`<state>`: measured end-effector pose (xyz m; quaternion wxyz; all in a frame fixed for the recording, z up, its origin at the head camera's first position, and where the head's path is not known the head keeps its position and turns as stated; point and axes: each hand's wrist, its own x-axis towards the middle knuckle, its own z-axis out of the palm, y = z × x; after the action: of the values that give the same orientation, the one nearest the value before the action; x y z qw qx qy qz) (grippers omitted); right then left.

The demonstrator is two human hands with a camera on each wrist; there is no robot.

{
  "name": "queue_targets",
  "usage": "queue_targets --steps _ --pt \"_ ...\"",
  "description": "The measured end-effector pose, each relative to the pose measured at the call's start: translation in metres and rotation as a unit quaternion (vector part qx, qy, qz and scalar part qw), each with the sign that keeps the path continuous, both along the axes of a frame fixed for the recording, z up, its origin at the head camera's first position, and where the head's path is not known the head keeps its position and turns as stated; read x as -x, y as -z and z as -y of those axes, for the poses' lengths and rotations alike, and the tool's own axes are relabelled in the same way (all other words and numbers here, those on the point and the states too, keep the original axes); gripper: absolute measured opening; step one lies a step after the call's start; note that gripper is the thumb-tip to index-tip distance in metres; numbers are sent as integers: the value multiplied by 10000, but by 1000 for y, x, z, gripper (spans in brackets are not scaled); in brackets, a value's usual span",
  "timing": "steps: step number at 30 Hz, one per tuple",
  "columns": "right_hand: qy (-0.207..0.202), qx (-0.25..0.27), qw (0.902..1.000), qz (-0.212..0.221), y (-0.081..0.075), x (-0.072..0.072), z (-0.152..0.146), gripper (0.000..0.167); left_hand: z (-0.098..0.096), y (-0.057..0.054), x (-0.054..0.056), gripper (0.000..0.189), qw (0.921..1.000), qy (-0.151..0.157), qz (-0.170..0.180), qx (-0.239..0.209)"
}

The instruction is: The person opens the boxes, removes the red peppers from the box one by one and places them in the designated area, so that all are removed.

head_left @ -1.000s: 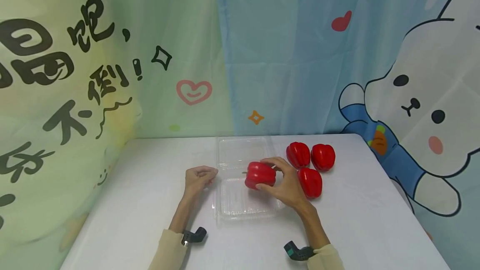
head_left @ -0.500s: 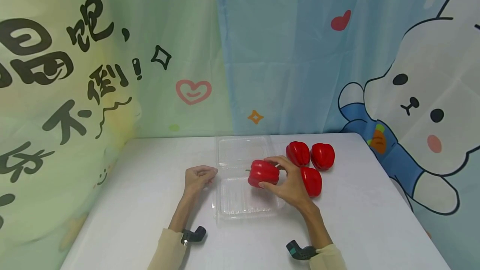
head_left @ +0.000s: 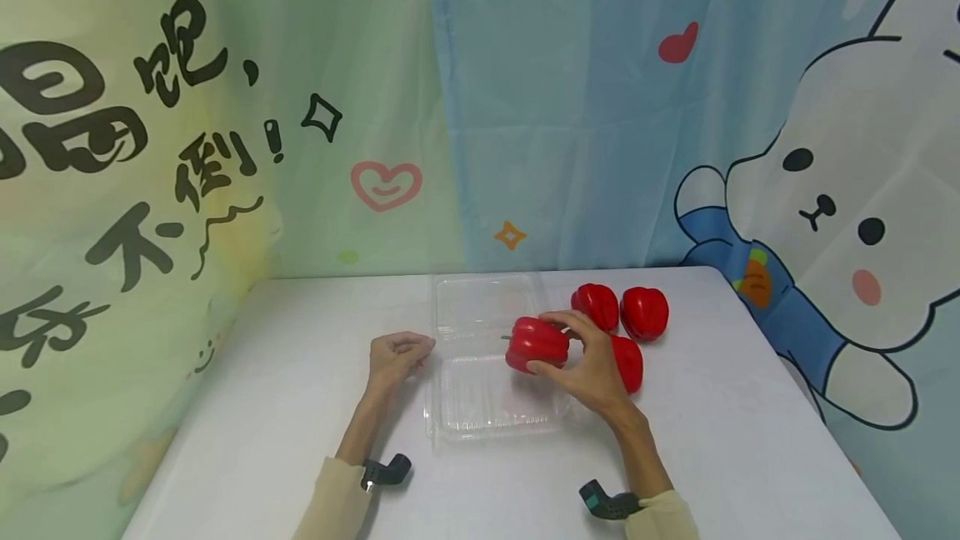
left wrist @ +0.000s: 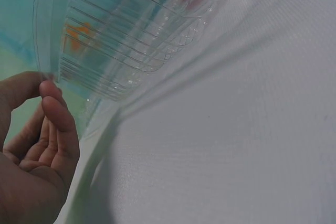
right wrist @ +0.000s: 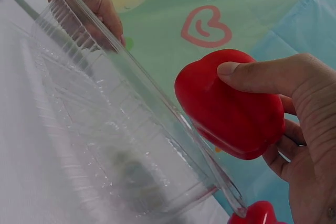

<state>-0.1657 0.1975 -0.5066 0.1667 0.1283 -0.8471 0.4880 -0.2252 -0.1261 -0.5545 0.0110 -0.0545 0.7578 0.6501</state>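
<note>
A red bell pepper [head_left: 537, 343] with its stem to the left is held above the clear plastic clamshell box [head_left: 480, 419]. My right hand [head_left: 592, 369] grips it between thumb and fingers; the right wrist view shows the thumb across the side of the held pepper [right wrist: 226, 108]. At the box's left edge, my left hand [head_left: 395, 359] pinches the rim between thumb and fingertip. That pinch shows closer in the left wrist view, the left hand [left wrist: 42, 145] at the corner of the ribbed clear box [left wrist: 115, 30]. The box lies open, its lid toward the back.
Several more red bell peppers stand right of the box: one at the back [head_left: 595, 305], one farther right [head_left: 644, 312], and one [head_left: 628, 365] partly behind my right hand. The white table [head_left: 720, 440] ends at a printed curtain [head_left: 555, 107] behind.
My right hand has drifted slightly right with the bell pepper, from over the middle of the box toward its right side. My left hand stays at the box's edge.
</note>
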Motion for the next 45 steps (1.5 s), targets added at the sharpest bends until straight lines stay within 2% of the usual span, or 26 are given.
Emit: queue_targets --steps 14,23,28,37,45 --pt "204 134 9997 -64 -1 -8 -14 82 -2 -1 -1 22 10000 -16 -15 4" --pt "250 288 9993 67 -3 -11 -21 84 0 1 2 21 10000 12 -45 -12" --pt "294 287 9991 55 -3 -13 -24 83 0 1 1 21 10000 -7 36 52" --pt "405 264 9988 -21 -3 -14 -30 82 -1 1 1 20 9999 28 -110 -88" --pt "592 145 9981 -16 0 -16 -32 83 -2 -1 0 20 10000 2 -78 -29"
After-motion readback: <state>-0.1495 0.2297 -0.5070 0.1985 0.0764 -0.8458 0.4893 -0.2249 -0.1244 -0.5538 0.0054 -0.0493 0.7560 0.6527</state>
